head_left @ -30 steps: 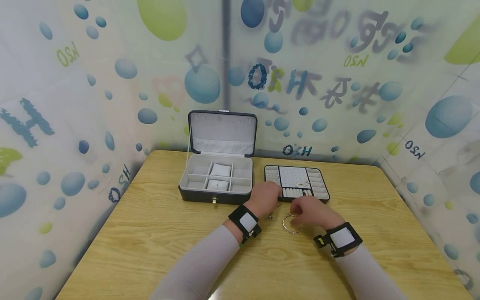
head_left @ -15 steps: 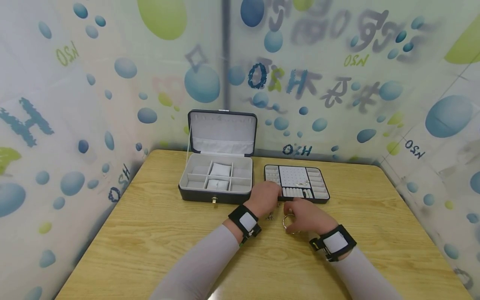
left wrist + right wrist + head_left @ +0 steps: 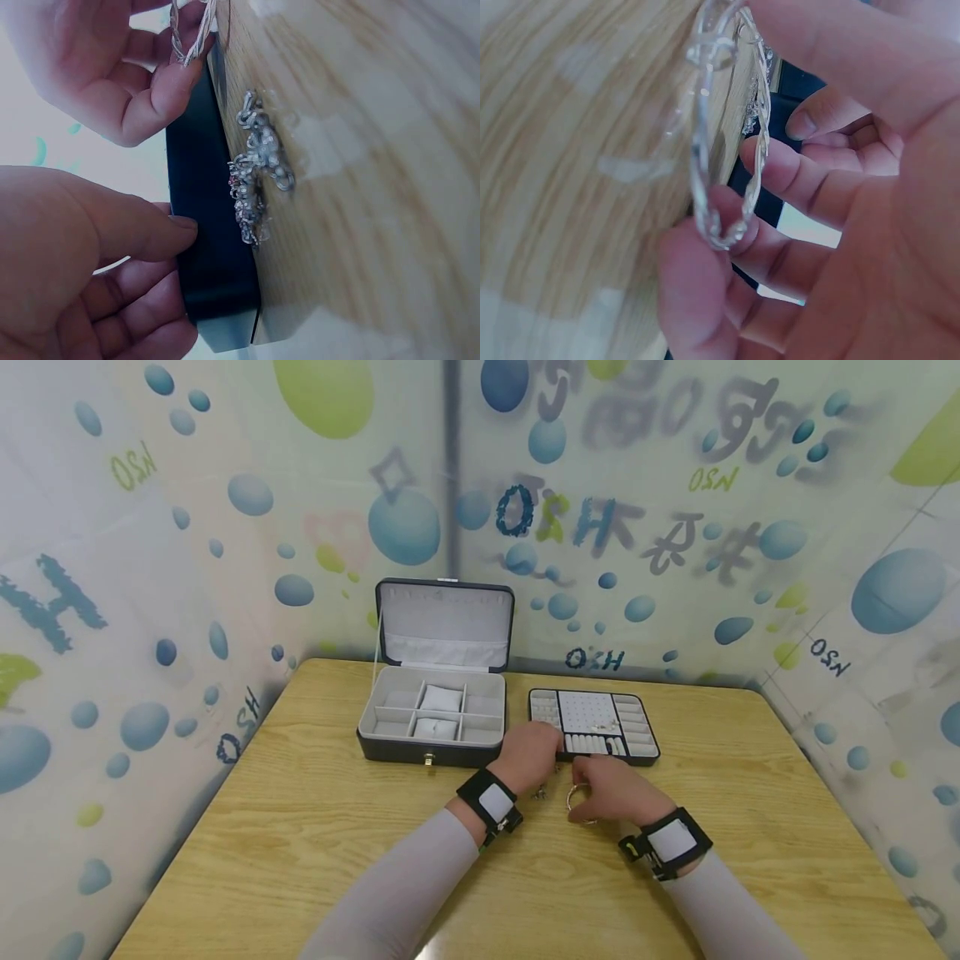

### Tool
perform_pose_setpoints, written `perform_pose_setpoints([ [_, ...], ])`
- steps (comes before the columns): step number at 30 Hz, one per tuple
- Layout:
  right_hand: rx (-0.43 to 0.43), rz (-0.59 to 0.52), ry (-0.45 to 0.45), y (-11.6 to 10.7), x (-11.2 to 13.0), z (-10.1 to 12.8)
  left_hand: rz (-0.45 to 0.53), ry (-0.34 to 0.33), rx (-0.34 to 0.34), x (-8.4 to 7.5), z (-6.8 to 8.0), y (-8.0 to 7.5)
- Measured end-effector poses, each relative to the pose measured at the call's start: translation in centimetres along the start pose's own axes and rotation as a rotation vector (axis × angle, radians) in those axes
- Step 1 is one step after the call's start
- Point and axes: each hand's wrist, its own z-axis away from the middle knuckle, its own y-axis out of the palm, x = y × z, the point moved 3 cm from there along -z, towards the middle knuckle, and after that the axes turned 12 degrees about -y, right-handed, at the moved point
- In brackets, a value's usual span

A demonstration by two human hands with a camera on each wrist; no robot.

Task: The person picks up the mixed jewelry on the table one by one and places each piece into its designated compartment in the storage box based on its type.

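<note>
Both forearms reach forward, wrists close together. The left hand [image 3: 531, 755] lies knuckles-up with curled fingers [image 3: 142, 232]. The right hand [image 3: 609, 791] pinches, fingers [image 3: 780, 169] curled.

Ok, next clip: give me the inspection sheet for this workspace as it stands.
Surface: wooden table, bare around the hands.
Job's things: silver bangle; black insert tray with pale slots; open jewelry box with two white cushions, lid upright.
Clutter: small heap of silver chain pieces on the wood beside the tray's edge.
Hands: right hand holds the bangle in its fingers; left hand rests against the tray's near edge, thumb on its side.
Cables: nothing seen.
Surroundings: printed bubble-pattern walls on three sides; black wrist straps, grey sleeves.
</note>
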Motion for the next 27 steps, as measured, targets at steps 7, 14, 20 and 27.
perform_pose_setpoints([
  [7,0.000,-0.078,0.035,0.1,-0.3,0.2,0.014,-0.006,0.021,0.0,0.0,0.1],
  [14,0.000,-0.132,0.021,-0.1,-0.8,0.2,0.020,-0.006,0.022,0.1,-0.2,0.1],
  [20,0.003,-0.161,0.039,-0.4,-1.6,0.2,0.007,-0.004,0.018,0.1,-0.2,0.1],
  [27,0.019,-0.186,0.077,-0.9,-1.9,0.4,0.009,-0.007,0.025,0.1,-0.1,-0.1],
])
